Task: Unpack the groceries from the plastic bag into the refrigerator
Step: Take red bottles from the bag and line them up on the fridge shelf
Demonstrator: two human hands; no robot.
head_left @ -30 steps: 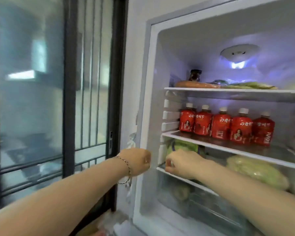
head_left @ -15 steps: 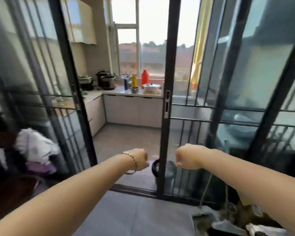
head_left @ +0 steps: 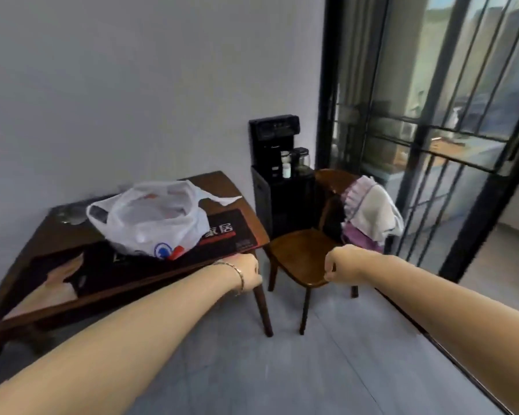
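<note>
The plastic bag (head_left: 150, 223) sits on the dark worktop (head_left: 57, 238), at about ten o'clock from the left hand (head_left: 247, 272). That hand and the right hand (head_left: 339, 266) are curled into fists, holding nothing. The bag looks thin, soft and slumped, probably light but slippery. Its handle (head_left: 222, 199), trailing toward two o'clock, seems the best hold. The contents show only as blurred shapes through the film — the refrigerator is out of view.
</note>
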